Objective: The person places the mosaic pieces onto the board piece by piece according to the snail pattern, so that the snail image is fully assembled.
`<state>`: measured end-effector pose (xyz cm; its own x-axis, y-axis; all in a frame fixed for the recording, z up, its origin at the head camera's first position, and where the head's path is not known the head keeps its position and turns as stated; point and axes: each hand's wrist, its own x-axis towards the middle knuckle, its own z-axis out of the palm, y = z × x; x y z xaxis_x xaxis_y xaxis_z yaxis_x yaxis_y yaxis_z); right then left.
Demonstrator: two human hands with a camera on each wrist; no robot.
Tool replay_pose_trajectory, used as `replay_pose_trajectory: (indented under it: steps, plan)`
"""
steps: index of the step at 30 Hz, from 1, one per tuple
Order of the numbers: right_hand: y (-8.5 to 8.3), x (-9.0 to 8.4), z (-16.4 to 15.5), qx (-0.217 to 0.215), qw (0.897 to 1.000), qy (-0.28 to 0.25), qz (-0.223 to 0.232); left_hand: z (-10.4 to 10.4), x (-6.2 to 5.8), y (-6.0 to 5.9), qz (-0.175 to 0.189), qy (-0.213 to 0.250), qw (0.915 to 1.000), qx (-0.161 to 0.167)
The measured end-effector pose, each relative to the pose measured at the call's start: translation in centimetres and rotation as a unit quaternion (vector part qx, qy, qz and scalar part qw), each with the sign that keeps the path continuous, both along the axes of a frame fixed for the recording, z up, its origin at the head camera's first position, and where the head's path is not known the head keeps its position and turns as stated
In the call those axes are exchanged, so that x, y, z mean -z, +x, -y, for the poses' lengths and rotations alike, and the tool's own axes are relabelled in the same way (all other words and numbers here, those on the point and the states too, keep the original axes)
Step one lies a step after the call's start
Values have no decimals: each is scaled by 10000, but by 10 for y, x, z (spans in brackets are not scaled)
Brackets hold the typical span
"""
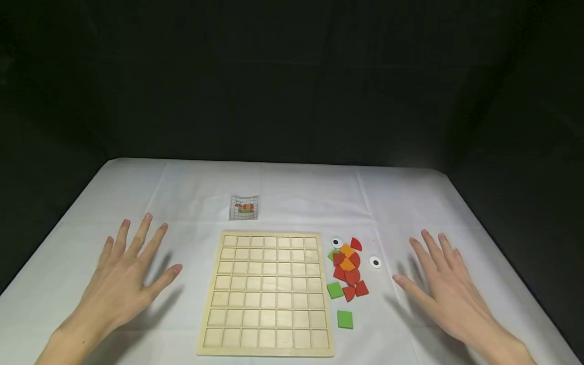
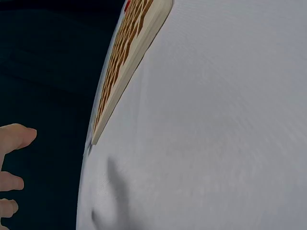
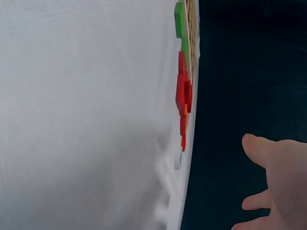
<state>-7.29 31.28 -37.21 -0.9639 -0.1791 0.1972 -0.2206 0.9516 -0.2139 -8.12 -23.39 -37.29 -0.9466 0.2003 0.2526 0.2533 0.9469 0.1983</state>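
Wooden grid board (image 1: 266, 293) lies nearest, all cells unfilled; left hand (image 1: 122, 276) and right hand (image 1: 444, 289) flank it flat on the cloth (image 1: 296, 187), fingers spread, holding nothing; tiles (image 1: 348, 271) heaped just right of the board; pattern card (image 1: 244, 207) beyond; judged: start, no tile placed; first pick needs the right hand.

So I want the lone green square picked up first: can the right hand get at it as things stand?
Probably yes. The right hand lies open on the white cloth, and the green square sits apart from the pile of pieces, with only bare cloth between.
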Motion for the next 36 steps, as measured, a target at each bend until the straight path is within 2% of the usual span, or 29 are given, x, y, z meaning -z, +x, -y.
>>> replay_pose_trajectory:
  steps: [4,13,19,30,36]
  plan:
    - [-2,0,6,-54,9996,-260,-113,-6,2,-3,161,274,9994,131]
    - [-6,10,29,12,9955,-924,-218,-23,10,-9,921,799,9913,490]
    - [-14,23,39,-216,9898,-1184,-767,-30,17,-8,1343,1069,9838,511]
    - [-21,44,57,-571,9815,-1489,-1062,-33,24,-7,1493,1169,9813,343]
    - [-21,51,60,-644,9764,-1773,-1049,-36,28,-7,1468,1353,9785,511]
